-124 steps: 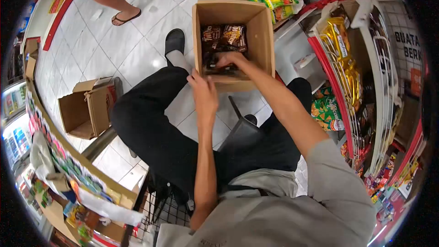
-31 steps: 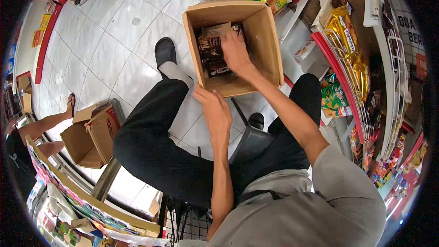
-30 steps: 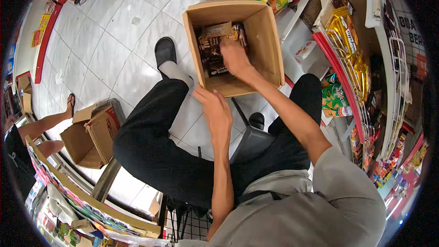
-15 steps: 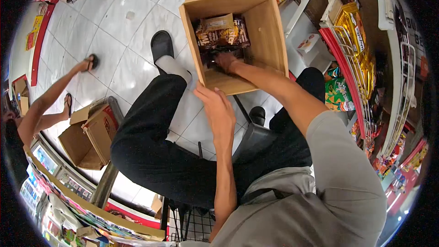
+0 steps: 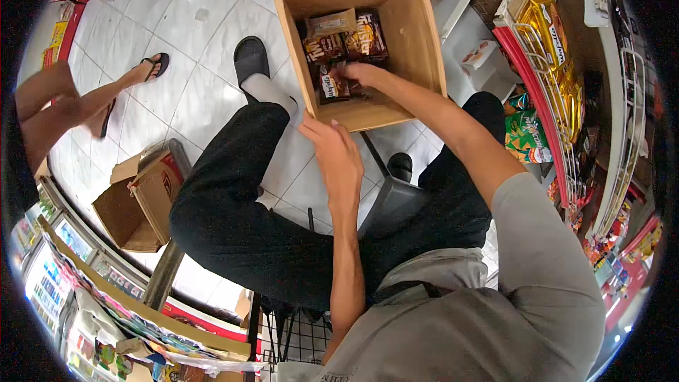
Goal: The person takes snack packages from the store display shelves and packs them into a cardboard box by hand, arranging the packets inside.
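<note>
A tall brown box (image 5: 414,46) stands in front of my knees, its top open. Near its front left corner, my left hand (image 5: 338,152) grips the rim with bent fingers. Inside, my right hand (image 5: 362,76) reaches down over the right side of the box. Its blurred fingertips touch or lie close to a dark brown wafer packet (image 5: 329,85); whether they pinch it cannot be told. Behind it lie more brown snack packets (image 5: 364,34) and a tan packet (image 5: 332,22).
Right of the box is a shelf with a red edge (image 5: 520,64), wire guards and gold snack packs (image 5: 548,35). An open cardboard box (image 5: 138,198) lies on the tiles at left. Another person's sandalled foot (image 5: 154,67) is at far left. Green packs lie behind the box.
My right hand has risen a little from the packets, exposing the wafer packet's label. My left hand stays at the rim. The other person at left has shifted position.
</note>
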